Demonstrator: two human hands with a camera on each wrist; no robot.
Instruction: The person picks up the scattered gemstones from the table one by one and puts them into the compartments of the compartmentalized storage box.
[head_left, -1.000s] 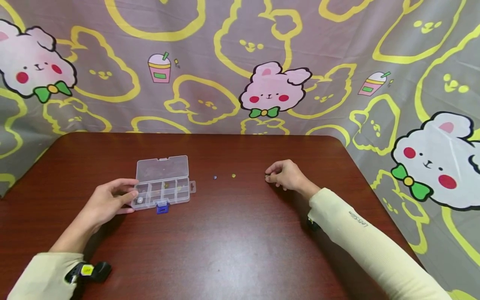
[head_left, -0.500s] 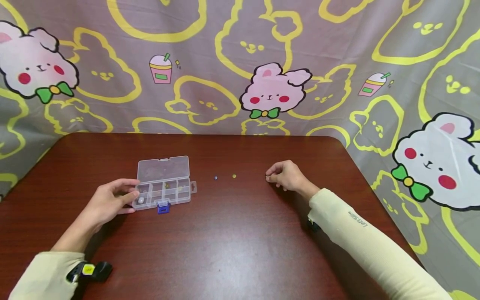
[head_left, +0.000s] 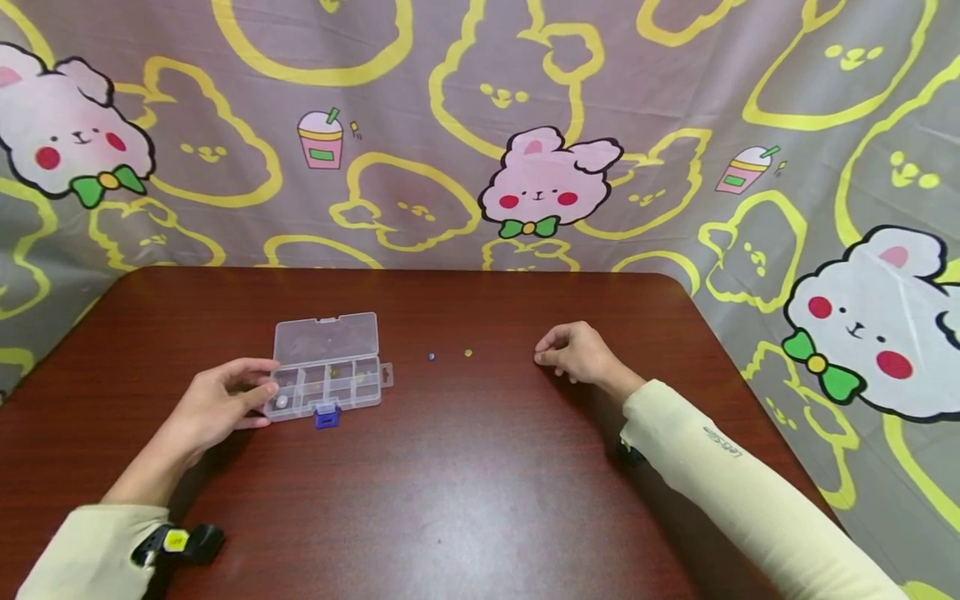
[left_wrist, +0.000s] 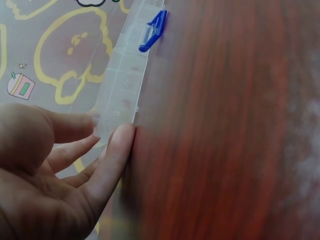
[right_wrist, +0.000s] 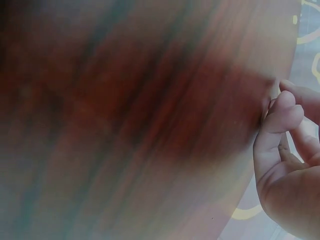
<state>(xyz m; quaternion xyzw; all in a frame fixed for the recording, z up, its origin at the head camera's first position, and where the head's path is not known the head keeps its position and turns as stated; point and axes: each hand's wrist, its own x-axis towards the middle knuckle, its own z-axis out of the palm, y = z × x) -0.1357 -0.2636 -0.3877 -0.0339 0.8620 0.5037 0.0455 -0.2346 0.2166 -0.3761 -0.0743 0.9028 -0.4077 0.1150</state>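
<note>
A clear plastic compartment box (head_left: 365, 390) lies on the table with its lid (head_left: 326, 340) folded back and its blue latch (head_left: 326, 417) toward me. My left hand (head_left: 213, 402) grips the box's left end between thumb and fingers, seen also in the left wrist view around the box (left_wrist: 117, 82). A white piece (head_left: 282, 401) and small yellowish bits sit in compartments. Low over the table at right, my right hand (head_left: 576, 352) pinches a tiny bead-like piece, almost wholly hidden by the fingertips. In the right wrist view its thumb and forefinger (right_wrist: 286, 102) meet at the tips.
Between the box and my right hand lie a tiny blue bead (head_left: 431, 357) and a tiny yellow bead (head_left: 468, 353). The brown table (head_left: 450, 492) ends at a patterned cloth (head_left: 420, 192) behind and to the right.
My right hand has shifted very slightly to the right. The greyish piece that showed at its fingertips one second ago is now covered. The left hand and box have stayed in place.
</note>
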